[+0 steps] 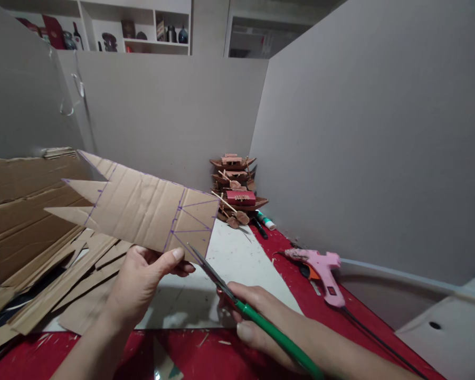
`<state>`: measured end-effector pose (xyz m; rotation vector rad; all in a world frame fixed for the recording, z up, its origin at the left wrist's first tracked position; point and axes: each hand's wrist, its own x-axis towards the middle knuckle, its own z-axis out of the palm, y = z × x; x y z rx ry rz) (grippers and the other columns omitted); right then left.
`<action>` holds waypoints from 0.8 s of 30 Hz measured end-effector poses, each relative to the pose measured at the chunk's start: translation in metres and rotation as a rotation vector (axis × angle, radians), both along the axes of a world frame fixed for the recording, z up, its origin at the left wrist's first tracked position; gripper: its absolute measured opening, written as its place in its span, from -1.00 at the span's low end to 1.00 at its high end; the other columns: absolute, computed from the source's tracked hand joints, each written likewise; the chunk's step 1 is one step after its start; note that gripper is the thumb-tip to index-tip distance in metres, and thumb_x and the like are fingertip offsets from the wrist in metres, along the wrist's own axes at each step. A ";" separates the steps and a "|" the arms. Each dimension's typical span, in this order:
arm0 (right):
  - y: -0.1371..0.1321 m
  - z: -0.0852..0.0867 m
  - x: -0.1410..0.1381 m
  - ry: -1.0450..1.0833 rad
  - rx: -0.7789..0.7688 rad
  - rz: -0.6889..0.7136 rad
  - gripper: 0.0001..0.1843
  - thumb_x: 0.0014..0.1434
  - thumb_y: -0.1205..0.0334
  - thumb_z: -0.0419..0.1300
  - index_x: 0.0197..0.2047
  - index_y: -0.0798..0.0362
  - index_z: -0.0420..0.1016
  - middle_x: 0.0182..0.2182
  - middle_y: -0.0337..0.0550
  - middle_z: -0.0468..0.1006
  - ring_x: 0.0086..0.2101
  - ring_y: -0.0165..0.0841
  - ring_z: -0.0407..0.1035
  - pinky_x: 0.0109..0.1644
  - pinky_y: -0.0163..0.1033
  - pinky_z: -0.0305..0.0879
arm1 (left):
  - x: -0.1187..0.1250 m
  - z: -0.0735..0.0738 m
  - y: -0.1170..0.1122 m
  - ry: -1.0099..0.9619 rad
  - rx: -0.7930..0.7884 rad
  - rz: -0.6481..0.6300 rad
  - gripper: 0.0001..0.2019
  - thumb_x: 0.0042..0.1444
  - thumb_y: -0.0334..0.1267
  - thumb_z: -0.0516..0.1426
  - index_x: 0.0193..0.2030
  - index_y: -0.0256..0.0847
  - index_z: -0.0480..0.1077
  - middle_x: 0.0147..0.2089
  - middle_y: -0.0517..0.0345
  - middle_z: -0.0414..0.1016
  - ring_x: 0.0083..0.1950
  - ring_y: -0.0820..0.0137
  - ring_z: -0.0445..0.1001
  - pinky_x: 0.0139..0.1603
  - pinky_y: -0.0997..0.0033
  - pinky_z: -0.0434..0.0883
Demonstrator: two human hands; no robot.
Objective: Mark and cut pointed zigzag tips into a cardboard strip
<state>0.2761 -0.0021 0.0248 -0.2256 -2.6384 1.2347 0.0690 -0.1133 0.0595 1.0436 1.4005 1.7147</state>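
Observation:
A piece of corrugated cardboard (142, 203) is raised above the table, its left end cut into three pointed teeth. Purple lines mark triangles on its uncut right end. My left hand (142, 277) grips its lower edge, thumb on the front face. Closed round a pair of green-handled scissors (257, 319) is my right hand (261, 311). The scissors' blades point up and left at the cardboard's lower right corner, with one blade lying over the front face along a purple line.
Cardboard strips and scraps (79, 269) pile up at the left. Several small model boats (239, 198) stand at the back. A pink glue gun (320, 269) with a cord lies on the red cloth (340, 322) at right, near a black marker (260, 229). A white board (253, 274) lies under my hands.

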 end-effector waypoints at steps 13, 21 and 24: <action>-0.003 0.001 0.001 0.023 0.030 -0.013 -0.58 0.24 -0.18 0.03 -0.22 0.05 0.28 -0.42 -0.27 0.30 -0.43 -0.40 0.13 -0.34 -0.33 0.13 | 0.001 0.002 -0.001 0.071 -0.027 0.008 -0.77 0.04 -0.16 0.27 -0.47 -0.31 0.58 -0.49 0.02 0.62 -0.42 0.36 0.58 -0.31 0.48 0.47; -0.003 -0.002 0.002 0.013 0.049 -0.051 -0.63 0.25 -0.10 0.06 -0.19 0.06 0.32 -0.42 -0.28 0.32 -0.43 -0.41 0.15 -0.34 -0.33 0.14 | 0.004 0.006 -0.002 0.086 -0.018 -0.003 -0.81 0.05 -0.20 0.26 -0.46 -0.29 0.58 -0.50 0.03 0.62 -0.43 0.34 0.57 -0.33 0.46 0.47; -0.004 -0.003 0.001 0.019 0.004 -0.056 -0.65 0.23 -0.09 0.10 -0.21 0.07 0.32 -0.43 -0.28 0.34 -0.43 -0.42 0.16 -0.34 -0.34 0.14 | 0.003 0.005 -0.001 0.087 -0.019 -0.007 -0.81 0.05 -0.20 0.27 -0.43 -0.30 0.58 -0.48 0.02 0.62 -0.43 0.34 0.57 -0.34 0.46 0.46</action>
